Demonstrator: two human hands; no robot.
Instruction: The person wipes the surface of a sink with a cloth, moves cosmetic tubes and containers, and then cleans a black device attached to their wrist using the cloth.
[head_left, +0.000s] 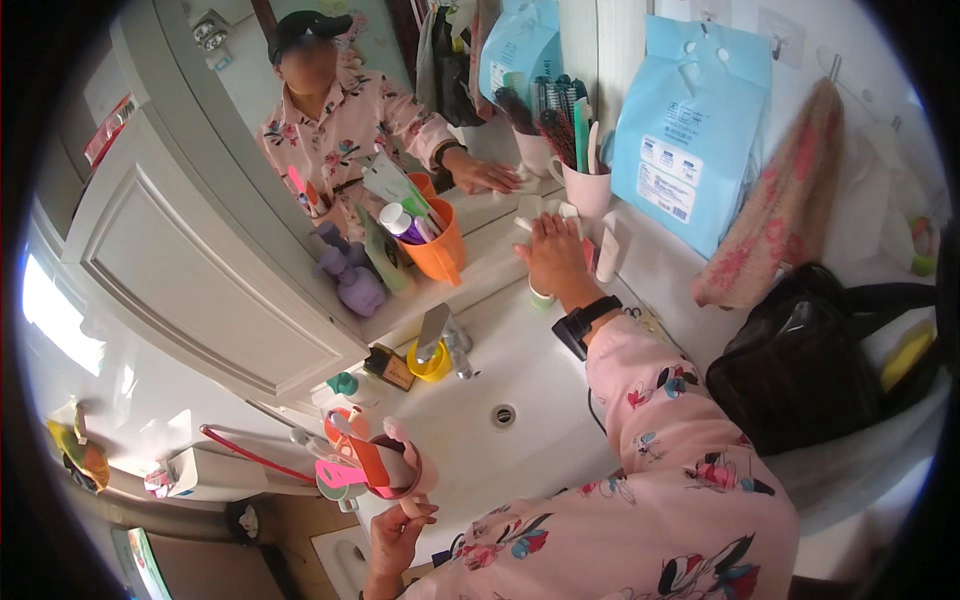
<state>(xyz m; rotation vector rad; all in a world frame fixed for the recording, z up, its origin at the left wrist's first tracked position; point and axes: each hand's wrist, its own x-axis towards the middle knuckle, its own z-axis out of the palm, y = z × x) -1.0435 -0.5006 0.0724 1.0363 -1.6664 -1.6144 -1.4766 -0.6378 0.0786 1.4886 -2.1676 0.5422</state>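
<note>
My left hand (397,538) is closed, with its fingers pinched at the lower side of a pink cup (424,474) near the basin's left front edge. An orange comb-like piece, a bright pink piece and other small items stick out of that cup. On the ledge below the mirror, my right hand (556,258) presses its outstretched fingers on a white cloth (530,211), which is partly hidden under them. Close to this hand stand a white tube (607,254) and a pink mug (587,193) full of hairbrushes and combs. A small green-and-white container (541,296) shows beneath the wrist.
The white washbasin (540,400) has a metal faucet (445,340) with a yellow cup (430,364) beside it. An orange cup (440,255) and purple bottles (355,285) stand on the ledge. A blue package (690,130), hanging towel (775,215) and black bag (800,370) crowd the right.
</note>
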